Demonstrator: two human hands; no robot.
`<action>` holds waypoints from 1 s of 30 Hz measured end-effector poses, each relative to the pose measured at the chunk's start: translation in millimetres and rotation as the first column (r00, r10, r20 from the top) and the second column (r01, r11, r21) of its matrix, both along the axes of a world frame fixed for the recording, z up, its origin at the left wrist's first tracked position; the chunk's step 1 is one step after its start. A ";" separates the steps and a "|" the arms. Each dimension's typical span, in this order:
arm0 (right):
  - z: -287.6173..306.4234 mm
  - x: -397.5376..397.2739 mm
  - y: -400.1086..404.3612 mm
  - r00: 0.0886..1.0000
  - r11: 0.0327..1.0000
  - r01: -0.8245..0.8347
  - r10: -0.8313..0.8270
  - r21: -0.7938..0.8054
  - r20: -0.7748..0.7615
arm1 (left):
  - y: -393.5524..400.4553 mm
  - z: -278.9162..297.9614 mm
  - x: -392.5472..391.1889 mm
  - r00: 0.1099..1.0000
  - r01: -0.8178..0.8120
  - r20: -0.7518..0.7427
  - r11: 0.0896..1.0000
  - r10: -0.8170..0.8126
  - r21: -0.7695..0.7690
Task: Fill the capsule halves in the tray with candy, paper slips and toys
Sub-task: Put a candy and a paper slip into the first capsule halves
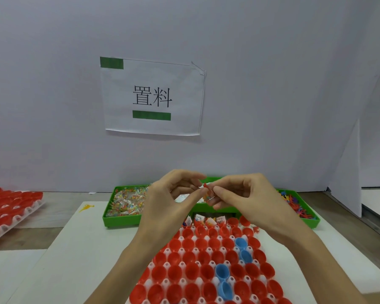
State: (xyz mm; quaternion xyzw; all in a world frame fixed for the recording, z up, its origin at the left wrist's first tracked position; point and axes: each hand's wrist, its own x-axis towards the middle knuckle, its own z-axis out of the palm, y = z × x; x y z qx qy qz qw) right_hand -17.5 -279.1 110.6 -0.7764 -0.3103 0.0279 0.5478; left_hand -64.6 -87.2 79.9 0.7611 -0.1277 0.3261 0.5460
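I see a small candy packet (207, 194) pinched between my left hand (173, 200) and right hand (246, 200), above the far edge of the capsule tray (202, 266). Beyond the tray sits a green bin (123, 221); some far-row halves hold paper slips (199, 218).

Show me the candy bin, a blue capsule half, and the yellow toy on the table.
candy bin (125, 201): head view, on the candy packets inside.
blue capsule half (241, 242): head view, its hollow.
yellow toy (86, 208): head view, its middle.
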 end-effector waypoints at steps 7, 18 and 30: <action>-3.0 0.1 2.0 0.998 0.999 0.029 -0.030 0.018 0.046 | -0.3 1.3 -1.9 0.989 0.048 -0.138 0.999 -0.050 -0.016; -9.0 11.7 9.4 0.969 0.977 -0.071 0.116 0.200 -0.220 | 18.0 2.7 1.7 0.959 0.085 -0.253 0.983 -0.125 -0.164; -64.1 127.3 22.0 0.946 0.738 0.311 -0.179 -0.599 0.270 | 27.9 -1.4 9.5 0.949 -0.017 -0.312 0.980 -0.046 -0.197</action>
